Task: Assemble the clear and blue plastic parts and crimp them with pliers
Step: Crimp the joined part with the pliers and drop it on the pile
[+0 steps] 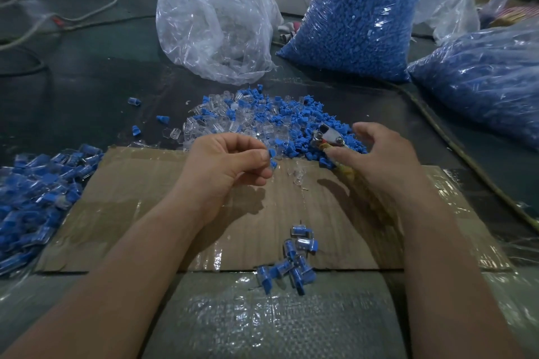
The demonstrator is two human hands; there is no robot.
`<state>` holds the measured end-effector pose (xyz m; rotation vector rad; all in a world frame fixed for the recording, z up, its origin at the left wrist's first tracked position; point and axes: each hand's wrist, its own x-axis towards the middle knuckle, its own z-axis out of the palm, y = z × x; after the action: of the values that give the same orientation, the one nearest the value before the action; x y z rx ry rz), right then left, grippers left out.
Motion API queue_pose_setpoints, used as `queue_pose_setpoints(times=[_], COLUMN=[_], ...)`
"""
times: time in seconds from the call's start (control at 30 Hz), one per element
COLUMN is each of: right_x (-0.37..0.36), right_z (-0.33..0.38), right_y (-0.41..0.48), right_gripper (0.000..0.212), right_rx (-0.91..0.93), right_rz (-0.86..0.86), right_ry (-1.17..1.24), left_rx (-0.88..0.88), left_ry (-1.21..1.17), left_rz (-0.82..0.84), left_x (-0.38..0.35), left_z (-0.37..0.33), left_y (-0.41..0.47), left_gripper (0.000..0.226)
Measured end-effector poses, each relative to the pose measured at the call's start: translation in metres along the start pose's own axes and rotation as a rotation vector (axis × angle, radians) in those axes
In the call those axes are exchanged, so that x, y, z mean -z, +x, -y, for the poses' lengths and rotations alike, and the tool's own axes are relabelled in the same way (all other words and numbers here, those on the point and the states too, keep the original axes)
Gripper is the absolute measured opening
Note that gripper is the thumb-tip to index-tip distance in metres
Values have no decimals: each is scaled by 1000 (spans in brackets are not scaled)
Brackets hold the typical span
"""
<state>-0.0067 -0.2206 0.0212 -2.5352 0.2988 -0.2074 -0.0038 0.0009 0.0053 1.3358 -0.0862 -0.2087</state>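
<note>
Blue part (272,156) in left hand (230,165) fingers' pinch, pliers (328,137) in right hand (388,160) fingers' grip, over cardboard (140,213).

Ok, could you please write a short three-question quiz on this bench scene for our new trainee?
1. True or false: the left hand pinches a blue part.
2. What does the right hand hold? A) scissors B) pliers C) a roll of tape
3. Fill in: the pile of joined pieces lies beside the ____ edge of the cardboard.

Key: 1 true; 2 B; 3 left.
</note>
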Motion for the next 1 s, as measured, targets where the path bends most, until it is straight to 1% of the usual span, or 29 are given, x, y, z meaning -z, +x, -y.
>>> queue_pose_setpoints(times=[0.07,0.13,0.17,0.23,0.33,0.4,0.5,0.53,0.67,0.8,0.9,1.0], right_x=[4,5,5,3,2,3,5,6,3,0,-6,-14], right_z=[-8,-12,-12,-13,-12,-10,-5,-3,3,8,14,19], right_y=[2,3,4,5,5,4,0,-1,-2,-7,-12,-16], right_gripper=[93,105,107,102,92,78,52,47,48,42,33,30], right_rx=[-108,-160,-174,-187,-192,-182,-149,-129,-8,180,291,382], right_rz=[144,260,289,301,243,199,104,63,-45,-192,-196,-182], right_ry=[-129,-259,-298,-338,-344,-297,-212,-198,-154,-88,-41,-67], left_rx=[5,8,8,6,0,-4,-11,-17,-50,-90,-133,-178], left_ry=[-2,6,11,18,10,7,15,17,29,29,35,38], left_rz=[-3,-3,-2,-1,1,5,4,3,-15,-54,-75,-90], left_x=[0,1,1,1,1,1,1,2,3,2,3,4], left_z=[0,-1,-1,-1,-3,-3,-2,-2,-2,0,1,2], left_y=[0,0,-1,-1,-3,-3,-4,-4,-3,0,1,2], left_gripper=[17,19,19,18,18,19,11,9,7,9,9,8])
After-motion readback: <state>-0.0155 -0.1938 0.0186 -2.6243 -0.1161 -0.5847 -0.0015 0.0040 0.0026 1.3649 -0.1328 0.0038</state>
